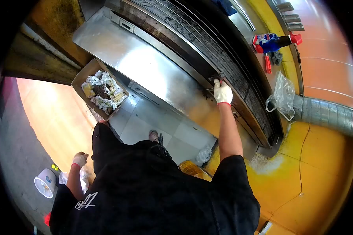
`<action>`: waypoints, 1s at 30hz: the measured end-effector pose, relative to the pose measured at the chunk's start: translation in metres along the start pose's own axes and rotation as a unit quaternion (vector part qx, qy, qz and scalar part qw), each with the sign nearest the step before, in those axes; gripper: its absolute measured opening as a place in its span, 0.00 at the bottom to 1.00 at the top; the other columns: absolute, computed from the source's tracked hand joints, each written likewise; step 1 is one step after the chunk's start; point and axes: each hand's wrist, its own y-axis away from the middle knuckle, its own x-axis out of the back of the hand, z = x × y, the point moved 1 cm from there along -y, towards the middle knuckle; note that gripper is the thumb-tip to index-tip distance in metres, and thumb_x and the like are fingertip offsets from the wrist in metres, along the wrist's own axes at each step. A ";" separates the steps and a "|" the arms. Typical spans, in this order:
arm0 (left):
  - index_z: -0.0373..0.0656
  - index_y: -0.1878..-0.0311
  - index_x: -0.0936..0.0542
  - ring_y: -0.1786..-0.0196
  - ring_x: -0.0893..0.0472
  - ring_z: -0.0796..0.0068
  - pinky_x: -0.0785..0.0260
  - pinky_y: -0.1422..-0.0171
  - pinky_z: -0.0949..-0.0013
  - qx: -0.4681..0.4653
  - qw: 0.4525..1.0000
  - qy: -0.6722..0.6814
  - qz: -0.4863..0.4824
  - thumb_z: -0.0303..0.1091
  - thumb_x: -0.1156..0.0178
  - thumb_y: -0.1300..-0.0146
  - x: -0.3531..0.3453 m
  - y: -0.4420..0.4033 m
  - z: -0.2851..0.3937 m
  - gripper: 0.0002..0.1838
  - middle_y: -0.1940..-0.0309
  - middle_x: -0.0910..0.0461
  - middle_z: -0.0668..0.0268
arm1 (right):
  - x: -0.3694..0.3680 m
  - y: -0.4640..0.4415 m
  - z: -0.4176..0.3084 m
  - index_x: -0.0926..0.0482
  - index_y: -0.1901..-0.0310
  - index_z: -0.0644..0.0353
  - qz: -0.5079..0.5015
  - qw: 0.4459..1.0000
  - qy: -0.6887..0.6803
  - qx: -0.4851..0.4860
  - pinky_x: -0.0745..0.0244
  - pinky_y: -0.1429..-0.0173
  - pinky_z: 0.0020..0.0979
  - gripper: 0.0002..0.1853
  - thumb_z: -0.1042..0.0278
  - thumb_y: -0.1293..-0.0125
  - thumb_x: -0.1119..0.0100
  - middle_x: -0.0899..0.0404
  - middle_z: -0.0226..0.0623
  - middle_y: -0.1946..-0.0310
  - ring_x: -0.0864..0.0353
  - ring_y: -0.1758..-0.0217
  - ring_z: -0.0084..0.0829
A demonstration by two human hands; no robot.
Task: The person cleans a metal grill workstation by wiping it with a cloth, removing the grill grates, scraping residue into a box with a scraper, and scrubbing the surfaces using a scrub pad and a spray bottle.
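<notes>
My right hand (222,92), in a white glove with a red cuff, is stretched forward to the front edge of a long, soot-dark grill (208,51). Its fingers close on a small dark wad (215,78), mostly hidden, pressed against the metal edge. Below the grill runs a shiny steel shelf (145,58) with brown grime near my right hand. My left hand (80,159), also gloved, hangs low by my side, away from the grill. Its fingers are curled in, and nothing shows in them.
A cardboard box (79,78) of crumpled tissues and scraps stands left of the shelf. A blue spray bottle (267,43), a red-handled tool (268,64), dark steel wool (277,58) and a clear plastic bag (282,96) lie beyond the grill. A white bucket (45,182) stands lower left.
</notes>
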 end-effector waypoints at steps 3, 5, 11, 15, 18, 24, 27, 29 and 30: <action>0.34 0.56 0.15 0.75 0.20 0.69 0.25 0.67 0.63 -0.049 0.993 -0.099 0.044 0.43 0.35 0.31 0.033 -0.015 0.027 0.17 0.73 0.17 0.61 | 0.000 -0.001 -0.048 0.13 0.58 0.60 0.000 1.000 -0.020 -0.017 0.19 0.44 0.55 0.34 0.32 0.25 0.52 0.13 0.61 0.58 0.13 0.51 0.59; 0.33 0.56 0.15 0.74 0.19 0.68 0.25 0.65 0.62 -0.080 0.988 -0.115 0.069 0.45 0.36 0.30 0.042 -0.013 0.041 0.20 0.73 0.17 0.60 | -0.005 0.003 -0.058 0.12 0.57 0.60 -0.005 0.998 -0.039 -0.050 0.20 0.42 0.55 0.35 0.31 0.25 0.53 0.13 0.60 0.57 0.13 0.49 0.59; 0.34 0.56 0.15 0.76 0.23 0.72 0.28 0.69 0.66 -0.095 0.993 -0.026 0.063 0.42 0.36 0.29 0.008 0.024 0.054 0.17 0.74 0.19 0.63 | 0.007 0.012 0.012 0.12 0.58 0.61 -0.002 0.999 -0.054 0.003 0.21 0.41 0.55 0.34 0.33 0.25 0.52 0.13 0.61 0.58 0.13 0.50 0.59; 0.34 0.55 0.15 0.76 0.23 0.73 0.28 0.69 0.66 -0.050 0.998 -0.003 0.033 0.39 0.34 0.31 -0.031 0.045 0.038 0.14 0.73 0.19 0.64 | 0.012 0.011 0.058 0.13 0.52 0.59 -0.034 0.999 -0.025 -0.019 0.22 0.40 0.53 0.32 0.35 0.24 0.53 0.13 0.59 0.56 0.14 0.48 0.58; 0.34 0.54 0.15 0.74 0.21 0.72 0.26 0.67 0.66 -0.047 0.998 -0.036 0.026 0.40 0.34 0.31 -0.048 0.043 0.015 0.16 0.72 0.17 0.62 | 0.001 0.007 0.050 0.13 0.55 0.59 -0.023 1.000 -0.010 -0.002 0.20 0.43 0.54 0.30 0.37 0.23 0.52 0.12 0.58 0.58 0.13 0.51 0.59; 0.35 0.55 0.16 0.75 0.21 0.71 0.28 0.69 0.66 -0.019 1.000 0.010 0.006 0.40 0.35 0.31 -0.050 0.035 -0.002 0.15 0.72 0.18 0.63 | -0.011 -0.007 -0.051 0.13 0.62 0.62 0.050 0.998 -0.008 0.044 0.19 0.46 0.56 0.30 0.38 0.24 0.49 0.13 0.61 0.63 0.12 0.56 0.59; 0.34 0.54 0.14 0.74 0.20 0.72 0.25 0.67 0.66 0.002 0.999 0.049 -0.007 0.41 0.35 0.32 -0.038 0.005 -0.014 0.17 0.72 0.17 0.63 | -0.004 -0.007 -0.083 0.12 0.59 0.61 0.011 0.999 -0.033 -0.001 0.19 0.45 0.55 0.30 0.38 0.24 0.49 0.13 0.61 0.62 0.12 0.54 0.58; 0.35 0.54 0.14 0.73 0.18 0.72 0.25 0.66 0.65 0.014 0.999 0.022 -0.019 0.42 0.35 0.32 -0.024 -0.014 -0.022 0.17 0.71 0.16 0.63 | 0.004 -0.004 -0.113 0.12 0.59 0.61 0.012 0.999 -0.037 0.009 0.19 0.45 0.55 0.30 0.38 0.24 0.49 0.13 0.61 0.62 0.12 0.53 0.58; 0.35 0.54 0.14 0.73 0.18 0.72 0.25 0.66 0.65 0.012 0.999 0.023 -0.025 0.42 0.35 0.32 -0.018 -0.025 -0.018 0.17 0.71 0.16 0.63 | 0.006 -0.009 -0.130 0.12 0.58 0.61 0.017 0.998 -0.048 0.025 0.19 0.44 0.55 0.30 0.38 0.24 0.50 0.13 0.61 0.62 0.12 0.53 0.58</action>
